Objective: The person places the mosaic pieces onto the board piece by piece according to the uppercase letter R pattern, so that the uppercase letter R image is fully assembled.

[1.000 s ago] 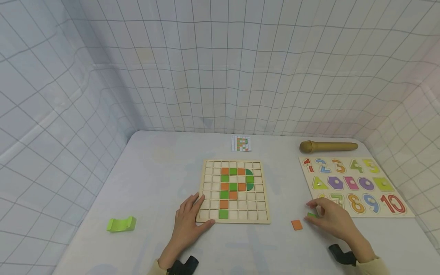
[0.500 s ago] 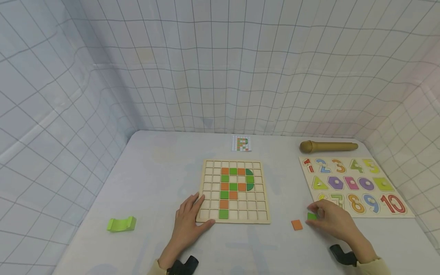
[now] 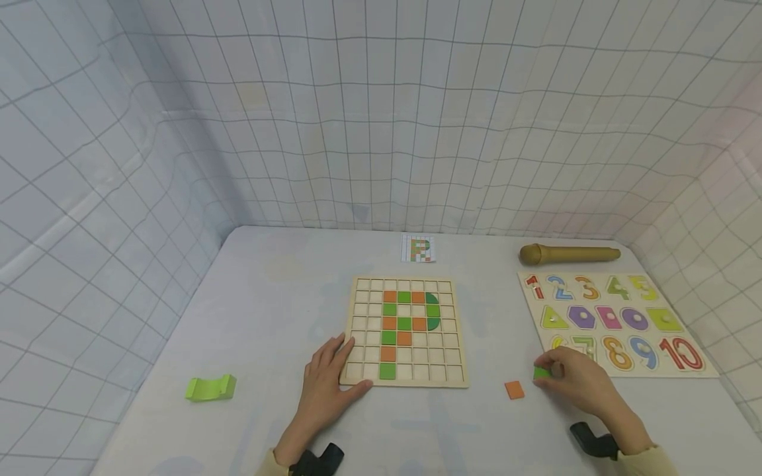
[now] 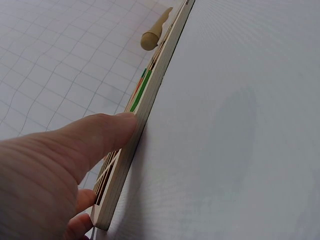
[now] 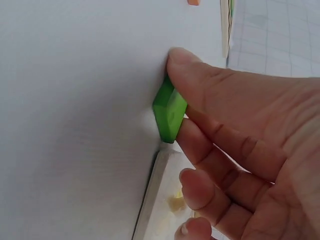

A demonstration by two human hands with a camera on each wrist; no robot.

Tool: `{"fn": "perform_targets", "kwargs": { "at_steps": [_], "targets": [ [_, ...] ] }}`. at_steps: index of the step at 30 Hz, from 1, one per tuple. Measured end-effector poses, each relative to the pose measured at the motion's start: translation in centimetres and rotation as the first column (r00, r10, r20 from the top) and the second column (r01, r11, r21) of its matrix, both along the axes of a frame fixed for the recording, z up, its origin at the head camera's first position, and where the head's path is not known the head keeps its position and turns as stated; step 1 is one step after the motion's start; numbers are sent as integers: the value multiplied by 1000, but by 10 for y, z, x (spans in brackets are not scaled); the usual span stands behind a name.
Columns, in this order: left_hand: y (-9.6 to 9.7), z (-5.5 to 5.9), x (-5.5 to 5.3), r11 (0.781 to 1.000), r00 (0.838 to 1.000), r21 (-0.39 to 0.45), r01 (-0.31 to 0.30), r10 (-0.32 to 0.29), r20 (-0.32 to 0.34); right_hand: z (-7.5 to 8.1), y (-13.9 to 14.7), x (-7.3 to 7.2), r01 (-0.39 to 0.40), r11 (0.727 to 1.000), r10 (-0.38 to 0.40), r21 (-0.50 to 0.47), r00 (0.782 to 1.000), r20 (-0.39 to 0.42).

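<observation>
A wooden grid board (image 3: 431, 363) lies mid-table, several orange and green tiles in its cells forming a P-like pattern. My left hand (image 3: 326, 383) rests at the board's near left corner with extended fingers; in the left wrist view its thumb (image 4: 117, 129) presses the front edge. On the right, my right hand (image 3: 577, 380) pinches a green square tile (image 3: 541, 373) between thumb and fingers. The right wrist view shows this green tile (image 5: 171, 112) tilted close over the table. An orange square tile (image 3: 514, 390) lies just left of the right hand.
Beyond the right hand lies a number-and-shape puzzle board (image 3: 619, 324), a brown microphone-shaped object (image 3: 568, 254) behind it. A small pattern card (image 3: 418, 248) is at the back. A light green curved block (image 3: 211, 388) sits far left. Grid-patterned curtains (image 3: 381, 132) enclose the table.
The right hand's fingers have closed on the green tile, which has tilted and shifted slightly in the grip. The left hand and board have stayed still.
</observation>
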State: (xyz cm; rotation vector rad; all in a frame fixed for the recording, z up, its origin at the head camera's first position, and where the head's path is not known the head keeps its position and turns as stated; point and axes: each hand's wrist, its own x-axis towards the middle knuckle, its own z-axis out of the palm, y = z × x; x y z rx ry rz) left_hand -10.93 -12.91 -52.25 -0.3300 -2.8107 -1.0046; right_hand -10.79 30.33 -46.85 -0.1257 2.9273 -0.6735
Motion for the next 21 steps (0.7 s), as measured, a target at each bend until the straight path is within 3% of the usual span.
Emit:
{"fn": "perform_targets", "kwargs": {
  "at_steps": [12, 16, 21],
  "targets": [
    [0, 0, 0, 1000, 1000, -4, -1, 1, -6, -6, -2, 1, 24, 999, -24, -44, 1000, -2],
    [0, 0, 0, 1000, 1000, 1, -2, 2, -6, -6, -3, 1, 27, 998, -30, -64, 999, -43],
    [0, -1, 0, 1000, 1000, -1, -5, 5, -8, -6, -11, -3, 22, 996, -35, -91, 988, -149]
  ]
}}
